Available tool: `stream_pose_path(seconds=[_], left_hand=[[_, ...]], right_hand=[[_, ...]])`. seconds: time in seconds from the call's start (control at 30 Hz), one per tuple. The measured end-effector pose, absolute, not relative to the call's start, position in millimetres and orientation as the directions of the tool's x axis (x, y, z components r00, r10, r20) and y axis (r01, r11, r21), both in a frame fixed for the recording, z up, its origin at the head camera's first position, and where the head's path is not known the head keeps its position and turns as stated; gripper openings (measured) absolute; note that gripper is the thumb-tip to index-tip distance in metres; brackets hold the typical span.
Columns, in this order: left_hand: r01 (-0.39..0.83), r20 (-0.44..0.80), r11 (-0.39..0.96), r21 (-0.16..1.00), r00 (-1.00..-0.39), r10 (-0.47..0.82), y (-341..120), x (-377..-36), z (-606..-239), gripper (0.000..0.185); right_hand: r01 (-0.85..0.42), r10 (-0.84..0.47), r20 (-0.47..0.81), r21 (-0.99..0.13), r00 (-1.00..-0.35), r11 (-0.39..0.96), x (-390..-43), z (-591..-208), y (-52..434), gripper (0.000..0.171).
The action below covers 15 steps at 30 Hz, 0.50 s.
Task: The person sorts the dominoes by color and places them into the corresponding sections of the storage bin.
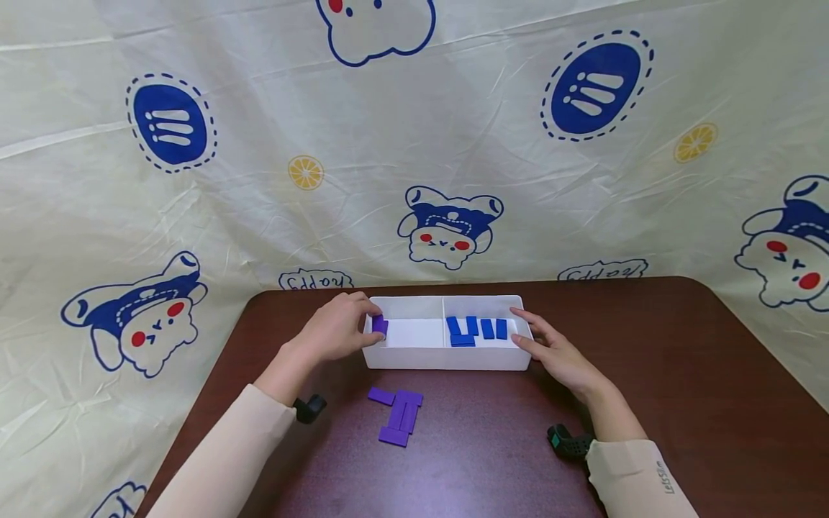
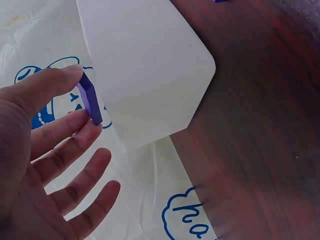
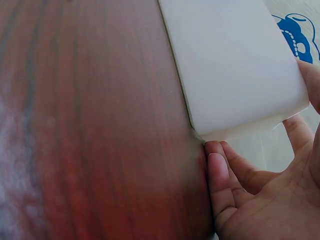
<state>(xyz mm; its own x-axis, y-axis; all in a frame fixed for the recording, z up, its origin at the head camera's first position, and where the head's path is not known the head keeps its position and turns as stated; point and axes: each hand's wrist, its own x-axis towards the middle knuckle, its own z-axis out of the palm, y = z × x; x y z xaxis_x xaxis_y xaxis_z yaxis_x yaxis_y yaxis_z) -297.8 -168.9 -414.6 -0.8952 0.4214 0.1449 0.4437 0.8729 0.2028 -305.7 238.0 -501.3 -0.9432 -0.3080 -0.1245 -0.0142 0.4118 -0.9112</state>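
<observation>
A white two-compartment box (image 1: 447, 356) stands on the dark wooden table (image 1: 648, 374). My left hand (image 1: 340, 329) pinches a purple block (image 1: 380, 326) between thumb and forefinger at the left end of the box, over its left compartment; the left wrist view shows the purple block (image 2: 90, 105) held beside the box wall (image 2: 145, 65). Several blue blocks (image 1: 476, 329) lie in the right compartment. My right hand (image 1: 557, 352) rests with straight fingers against the right end of the box (image 3: 235, 65). Several purple blocks (image 1: 396, 414) lie loose on the table in front of the box.
A cream cloth (image 1: 414, 144) printed with blue cartoon figures hangs behind the table and drapes past its edges. The table has rounded corners. Small dark devices sit at both wrists.
</observation>
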Motion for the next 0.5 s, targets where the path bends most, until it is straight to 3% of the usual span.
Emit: stream_pose_path(seconds=[0.5], left_hand=[[0.427, 0.108, 0.876, 0.226, -0.904, 0.413, -164.8, -318.7, -427.7, 0.037]], right_hand=[[-0.001, -0.302, -0.136, -0.911, -0.944, 0.413, -304.5, -498.8, 236.6, 0.069]])
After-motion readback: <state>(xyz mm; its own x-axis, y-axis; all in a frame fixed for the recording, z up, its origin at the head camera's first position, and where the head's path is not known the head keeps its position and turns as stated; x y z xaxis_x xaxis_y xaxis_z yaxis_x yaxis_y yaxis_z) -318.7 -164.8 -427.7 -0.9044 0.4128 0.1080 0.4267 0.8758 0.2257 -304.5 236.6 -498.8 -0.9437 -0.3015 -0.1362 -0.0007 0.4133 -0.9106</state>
